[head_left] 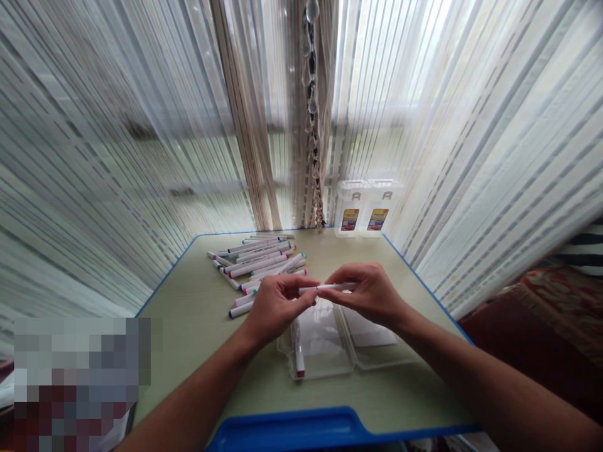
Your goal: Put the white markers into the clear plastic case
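Near the front edge of the surface (179,301), a red-ended marker (300,361) is kept in an open clear case (347,342). Above it, a white marker (335,287) is pinched by the left hand (276,302) and right hand (370,287) (each grip closed on it). More markers (259,265) are piled toward the far left corner. Two clear boxes (350,220) are stood by the far right one.

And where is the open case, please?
In the head view, the open case lies on the table, below the right hand, lower right of the marker pile.
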Available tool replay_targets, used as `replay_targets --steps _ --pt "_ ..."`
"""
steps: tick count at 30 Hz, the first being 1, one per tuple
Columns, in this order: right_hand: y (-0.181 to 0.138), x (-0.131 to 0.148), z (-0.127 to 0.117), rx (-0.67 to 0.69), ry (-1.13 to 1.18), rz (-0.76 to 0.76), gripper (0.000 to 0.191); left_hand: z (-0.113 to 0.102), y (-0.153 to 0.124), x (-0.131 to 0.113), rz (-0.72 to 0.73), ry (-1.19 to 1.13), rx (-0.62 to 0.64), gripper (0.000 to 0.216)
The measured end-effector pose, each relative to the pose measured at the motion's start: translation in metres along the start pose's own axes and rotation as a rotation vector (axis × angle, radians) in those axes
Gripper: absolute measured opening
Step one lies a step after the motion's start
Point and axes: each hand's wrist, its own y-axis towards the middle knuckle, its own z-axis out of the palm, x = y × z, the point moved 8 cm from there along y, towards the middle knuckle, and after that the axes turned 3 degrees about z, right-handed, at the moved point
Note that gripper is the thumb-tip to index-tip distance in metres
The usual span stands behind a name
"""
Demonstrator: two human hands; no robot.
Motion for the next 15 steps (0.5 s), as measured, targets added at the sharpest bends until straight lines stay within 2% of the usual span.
replay_targets --steps 9,15 --pt "0.000 -0.012 0.008 0.080 0.139 0.171 0.032 0.000 -0.001 -0.010 0.128 0.088 0.012 0.017" --pt "0.002 -0.014 0.009 0.106 0.239 0.205 0.029 -0.006 0.002 -0.006 0.092 0.062 -0.018 0.017"
